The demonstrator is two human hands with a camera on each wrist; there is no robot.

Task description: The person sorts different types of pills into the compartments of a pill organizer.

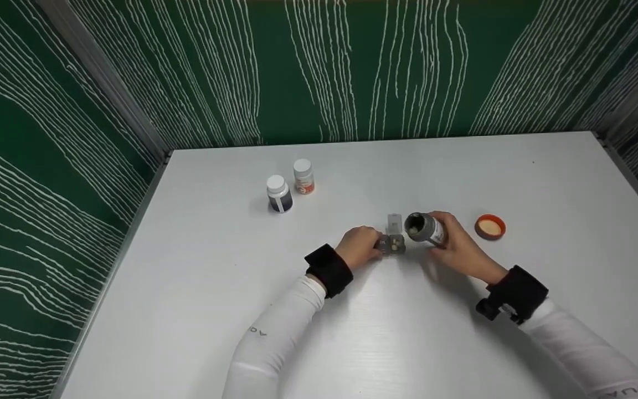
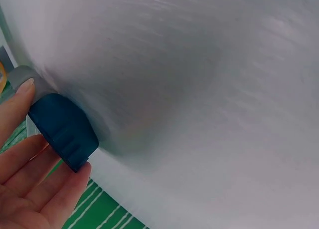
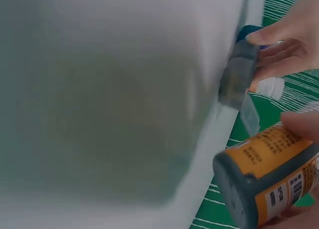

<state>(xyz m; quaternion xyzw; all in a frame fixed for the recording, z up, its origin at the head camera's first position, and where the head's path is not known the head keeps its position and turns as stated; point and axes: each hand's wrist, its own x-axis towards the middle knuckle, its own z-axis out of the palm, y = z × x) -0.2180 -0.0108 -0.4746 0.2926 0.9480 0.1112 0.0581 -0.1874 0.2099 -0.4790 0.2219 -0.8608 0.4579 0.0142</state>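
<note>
- Apparently tipping pale pieces (image 1: 395, 242) from the slanted bottle (image 1: 432, 228) into the box (image 1: 385, 245) just left of its mouth.
- Gripping the box's end with the left hand (image 1: 359, 246), the bottle with the right hand (image 1: 456, 249).
- Likely needing next: careful tilting over 1 uncovered compartment (image 1: 401, 250).

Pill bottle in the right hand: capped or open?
Open: the pill bottle shows an uncovered mouth, and an orange cap lies on the table.

white table (image 1: 186, 277) bearing a dark plastic bottle (image 1: 279, 195), white-and-orange plastic bottle (image 1: 304, 177) beyond the left hand (image 1: 356, 247); round orange lid (image 1: 490, 227) beside the right hand (image 1: 456, 248)
</note>
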